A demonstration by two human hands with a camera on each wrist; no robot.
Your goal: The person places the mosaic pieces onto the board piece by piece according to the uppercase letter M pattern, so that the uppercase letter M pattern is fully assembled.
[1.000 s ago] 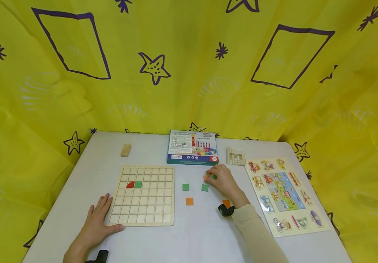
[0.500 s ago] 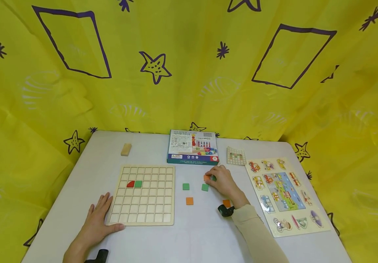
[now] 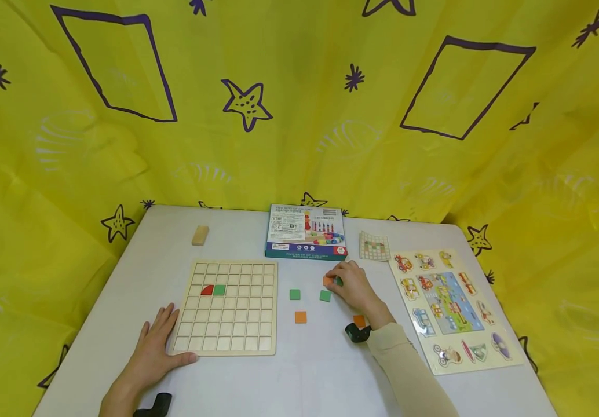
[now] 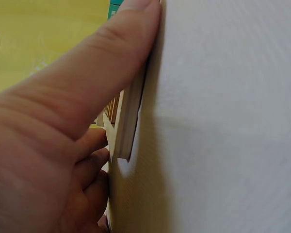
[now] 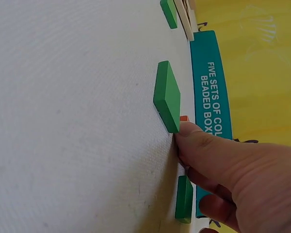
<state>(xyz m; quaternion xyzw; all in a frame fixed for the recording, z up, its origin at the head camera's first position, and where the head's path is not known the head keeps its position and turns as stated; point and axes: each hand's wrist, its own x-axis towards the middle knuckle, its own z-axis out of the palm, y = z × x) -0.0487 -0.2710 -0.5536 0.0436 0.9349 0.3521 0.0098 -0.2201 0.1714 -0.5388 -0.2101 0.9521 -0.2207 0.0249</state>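
In the head view my left hand [image 3: 149,353] lies at the near left corner of a wooden grid board [image 3: 229,351]. Its fingers lie along the left side and its thumb is at the front edge. A red quarter-round tile [image 3: 207,290] and a green square tile [image 3: 219,289] sit side by side in the grid. My right hand [image 3: 353,286], right of the board, pinches an orange square tile [image 3: 327,281] at the tabletop; the thumb [image 5: 203,141] mostly hides it in the right wrist view. Green tiles [image 5: 167,97] lie close on both sides of that thumb.
Between board and right hand lie a green tile [image 3: 295,295] and an orange tile [image 3: 300,317]; another orange tile [image 3: 359,320] lies by the right wrist. Behind are a beaded-column box [image 3: 306,231], a pattern card [image 3: 375,246] and a wooden block [image 3: 200,235]. A vehicle puzzle [image 3: 456,313] lies right.
The right fingers have shifted slightly at the orange tile, staying in the same spot. The left hand keeps its place at the board's corner.
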